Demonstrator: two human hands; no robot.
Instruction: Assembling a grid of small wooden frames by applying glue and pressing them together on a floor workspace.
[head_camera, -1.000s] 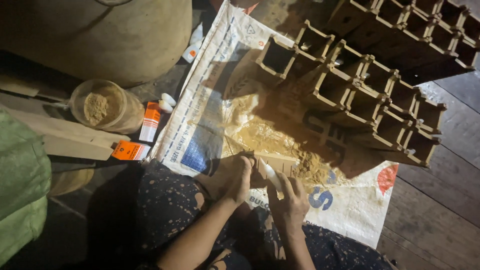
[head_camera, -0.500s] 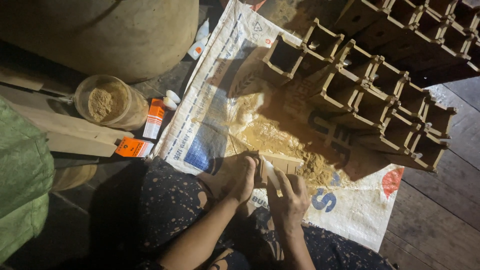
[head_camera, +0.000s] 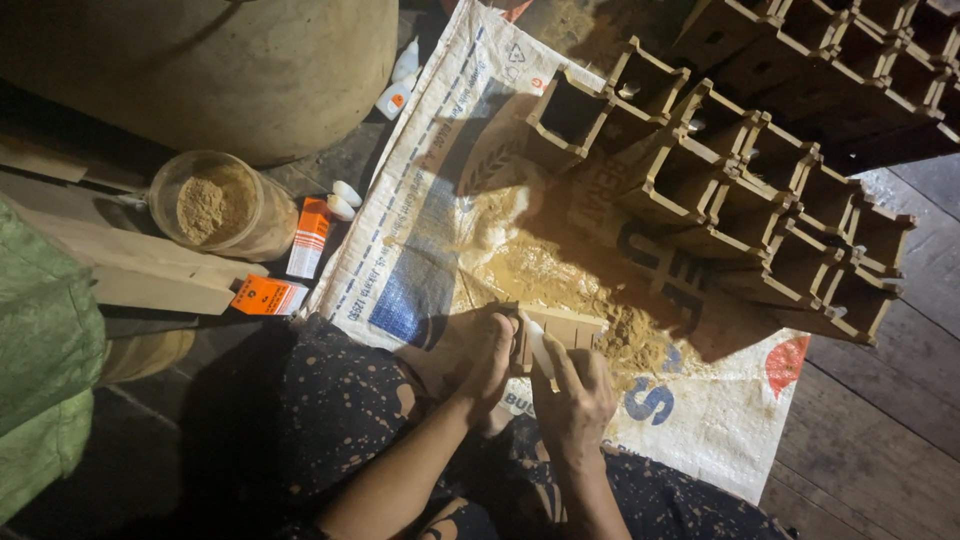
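Pressing our left hand (head_camera: 478, 352) down on a small wooden piece (head_camera: 565, 326), fingers curled over its near end, we keep it on the woven sack (head_camera: 420, 240) beside the sawdust heap (head_camera: 560, 280). Our right hand (head_camera: 572, 398) pinches a small white tube (head_camera: 538, 345) against that piece, fingers narrow. Beyond the heap stand rows of open wooden boxes (head_camera: 760, 190); far left of the sack sit a plastic jar of sawdust (head_camera: 220, 205) and two orange cartons (head_camera: 290, 260)

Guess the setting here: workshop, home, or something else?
Likely a small home woodcraft workspace on a plank floor. Signs: stacked open wooden boxes, sawdust on a woven plastic sack, and a jar of wood powder beside glue cartons.
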